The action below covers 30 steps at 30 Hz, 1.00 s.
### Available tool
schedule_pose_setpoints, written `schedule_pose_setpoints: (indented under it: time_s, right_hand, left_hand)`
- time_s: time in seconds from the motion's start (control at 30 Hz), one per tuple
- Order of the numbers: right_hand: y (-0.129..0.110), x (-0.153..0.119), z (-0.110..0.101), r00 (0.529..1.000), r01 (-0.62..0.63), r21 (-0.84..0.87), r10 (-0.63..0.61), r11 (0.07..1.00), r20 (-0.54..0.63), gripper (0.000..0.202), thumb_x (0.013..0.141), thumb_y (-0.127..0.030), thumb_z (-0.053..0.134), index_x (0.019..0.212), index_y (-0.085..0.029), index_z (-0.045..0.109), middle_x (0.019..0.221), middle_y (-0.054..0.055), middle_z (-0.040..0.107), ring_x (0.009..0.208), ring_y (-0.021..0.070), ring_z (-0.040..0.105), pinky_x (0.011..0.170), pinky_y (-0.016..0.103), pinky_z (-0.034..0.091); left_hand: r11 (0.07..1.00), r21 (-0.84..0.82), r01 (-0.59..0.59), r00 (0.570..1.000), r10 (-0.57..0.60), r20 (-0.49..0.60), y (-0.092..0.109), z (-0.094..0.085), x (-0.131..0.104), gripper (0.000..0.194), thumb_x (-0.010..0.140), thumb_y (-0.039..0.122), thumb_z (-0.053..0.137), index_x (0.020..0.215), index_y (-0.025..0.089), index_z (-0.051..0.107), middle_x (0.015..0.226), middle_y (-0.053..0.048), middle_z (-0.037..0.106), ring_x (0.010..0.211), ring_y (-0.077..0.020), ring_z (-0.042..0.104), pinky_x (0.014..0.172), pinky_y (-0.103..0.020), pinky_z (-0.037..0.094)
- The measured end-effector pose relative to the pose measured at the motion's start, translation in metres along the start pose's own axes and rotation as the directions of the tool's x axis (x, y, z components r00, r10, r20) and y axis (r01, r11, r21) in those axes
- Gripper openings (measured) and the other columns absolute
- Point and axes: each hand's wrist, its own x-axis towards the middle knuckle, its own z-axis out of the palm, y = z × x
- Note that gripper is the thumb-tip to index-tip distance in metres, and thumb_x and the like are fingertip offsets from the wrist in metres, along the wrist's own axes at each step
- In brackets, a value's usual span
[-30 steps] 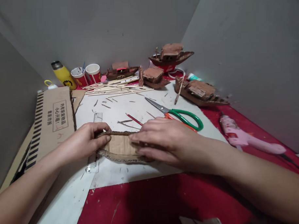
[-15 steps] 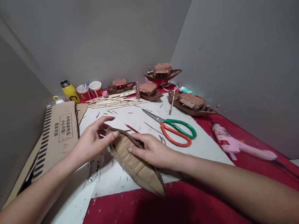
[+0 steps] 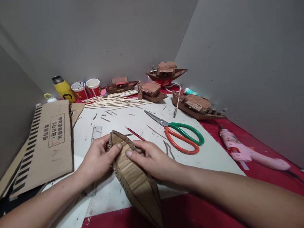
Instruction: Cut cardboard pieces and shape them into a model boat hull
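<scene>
Both hands hold a cardboard boat hull [image 3: 136,181], leaf-shaped with raised corrugated sides, its pointed end toward me. My left hand [image 3: 98,159] grips the left rim near the far end, thumb inside and fingers mostly hidden behind the wall. Across from it, my right hand [image 3: 153,159] pinches the right rim with its thumb inside the hull. Just beyond the right fingers lies a red and black pencil [image 3: 135,133]. Scissors [image 3: 177,129] with one green and one orange handle rest farther right.
Finished-looking brown model boats [image 3: 199,107] stand along the back. Thin wooden sticks [image 3: 114,99] lie in a pile near paper cups [image 3: 93,87] and a yellow bottle [image 3: 63,90]. Printed cardboard [image 3: 48,147] lies at left, a pink glue gun [image 3: 253,153] at right. A clear ruler [image 3: 96,132] lies behind my left hand.
My left fingers have closed onto the hull's rim. The hull has turned a little, its near tip now lower in view. The camera view has shifted slightly.
</scene>
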Motion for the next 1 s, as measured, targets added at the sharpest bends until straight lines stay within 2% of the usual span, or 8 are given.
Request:
schedule_pose_setpoints:
  time_s: [0.13,0.37,0.57,0.73,0.8,0.9,1.0]
  right_hand:
    - [0.001,0.002,0.001,0.998,-0.014,-0.058,0.011,0.998,-0.055,0.018,0.089,-0.023,0.051,0.097,-0.014,0.065,0.081,0.002,0.066,0.073,0.0153,0.06,0.063,0.024,0.046]
    - [0.005,0.004,0.003,0.996,-0.023,0.019,0.025,1.0,-0.084,0.015,0.086,-0.024,0.053,0.091,-0.016,0.064,0.074,0.0,0.064,0.065,0.0135,0.058,0.056,0.022,0.043]
    - [0.006,0.003,0.003,0.994,-0.046,-0.007,0.045,0.999,-0.097,0.012,0.086,-0.024,0.053,0.088,-0.017,0.062,0.075,0.0,0.064,0.066,0.0142,0.058,0.057,0.022,0.043]
    - [0.004,0.002,0.005,0.995,-0.057,0.011,0.058,0.998,-0.076,0.011,0.087,-0.022,0.052,0.086,-0.016,0.062,0.072,-0.001,0.062,0.065,0.0135,0.057,0.056,0.021,0.042]
    - [0.003,0.002,0.005,0.994,-0.069,0.03,0.071,0.997,-0.078,0.013,0.088,-0.021,0.052,0.09,-0.016,0.064,0.074,0.0,0.064,0.067,0.014,0.058,0.057,0.021,0.043]
    - [0.002,0.002,0.005,0.993,-0.09,0.046,0.093,0.995,-0.073,0.015,0.088,-0.021,0.052,0.093,-0.015,0.065,0.074,0.0,0.064,0.065,0.0138,0.058,0.056,0.021,0.043]
    - [0.001,0.002,0.006,0.993,-0.102,0.08,0.107,0.992,-0.056,0.015,0.089,-0.02,0.051,0.093,-0.015,0.064,0.073,0.0,0.064,0.065,0.0141,0.059,0.056,0.021,0.044]
  left_hand:
    - [1.0,0.024,-0.002,1.0,0.003,-0.013,-0.004,0.003,-0.001,0.015,0.084,0.025,0.063,0.093,0.017,0.072,0.081,-0.002,0.072,0.074,-0.0154,0.06,0.068,-0.025,0.049]
    - [0.999,-0.005,0.049,0.995,-0.049,-0.084,-0.005,0.01,-0.003,0.02,0.084,0.031,0.063,0.097,0.016,0.069,0.085,-0.002,0.07,0.078,-0.0171,0.059,0.071,-0.027,0.047]
    - [0.995,0.099,-0.021,0.996,0.029,-0.086,0.002,0.011,-0.004,0.024,0.092,0.034,0.05,0.093,0.017,0.067,0.083,-0.001,0.066,0.079,-0.0166,0.056,0.072,-0.026,0.045]
    - [0.978,0.204,-0.029,0.987,0.06,-0.147,-0.001,0.015,-0.003,0.021,0.093,0.032,0.048,0.084,0.018,0.061,0.075,0.001,0.059,0.075,-0.016,0.053,0.068,-0.025,0.043]
    - [0.983,0.184,-0.024,0.987,0.053,-0.152,-0.003,0.016,-0.003,0.02,0.092,0.033,0.049,0.084,0.018,0.06,0.076,0.001,0.06,0.075,-0.0163,0.053,0.069,-0.025,0.044]
    - [0.997,0.072,0.006,0.991,0.004,-0.136,-0.003,0.018,-0.003,0.018,0.091,0.034,0.05,0.089,0.019,0.06,0.081,0.0,0.061,0.077,-0.0164,0.055,0.071,-0.026,0.045]
    - [0.999,-0.03,0.04,0.985,-0.044,-0.164,-0.005,0.021,-0.002,0.016,0.09,0.033,0.053,0.088,0.019,0.06,0.079,0.001,0.061,0.073,-0.0151,0.055,0.068,-0.025,0.045]
